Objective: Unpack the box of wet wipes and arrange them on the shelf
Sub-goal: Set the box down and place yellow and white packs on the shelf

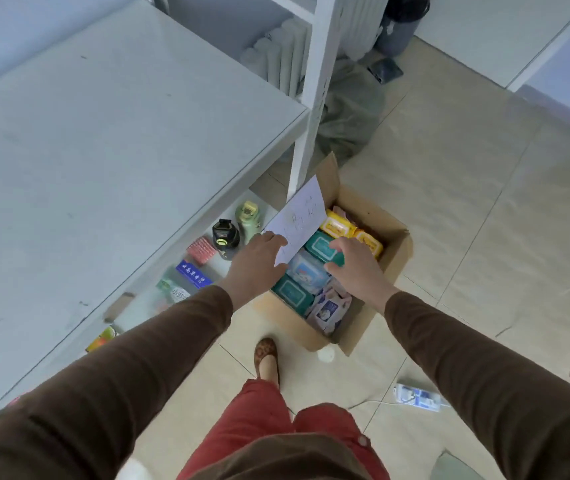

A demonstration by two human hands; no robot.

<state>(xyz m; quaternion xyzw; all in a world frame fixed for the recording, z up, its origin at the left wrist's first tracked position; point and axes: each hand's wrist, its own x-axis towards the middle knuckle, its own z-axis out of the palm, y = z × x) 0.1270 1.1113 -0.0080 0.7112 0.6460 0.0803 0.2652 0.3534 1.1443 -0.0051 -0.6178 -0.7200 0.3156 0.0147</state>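
- Brown corrugated cardboard box (392, 268) stands open on the pale tiled floor (449, 202), right beside the white upright post (311, 109) of the shelf unit.
- Inside the box lie soft wet-wipe packs: two yellow packs (340, 227) at the far end, a teal green pack with a white label (321, 247) next to them, a light blue pack (306, 270) in the middle, another teal pack (290, 292) nearer the person, and a pale pink-and-white pack (332, 306) at the near right.
- The left hand (257, 263) reaches over the near-left edge of the box and holds the lower corner of a white sheet of paper with handwriting (302, 220); the sheet slants upward over the box's left side.
- The right hand (356, 263) is down in the box, fingers curled round the edge of the teal green pack with the white label, thumb beneath it.
- Both arms wear dark brown sleeves (138, 368).
- The grey-white top shelf board (103, 133) spreads across the left.
- On the low shelf under it stand a black bottle (225, 237), a light green bottle (247, 216), a red patterned packet (201, 250) and a blue rectangular carton with white lettering (193, 273).
- A white power strip (418, 400) lies on the floor to the right of the person's red trousers (266, 427).
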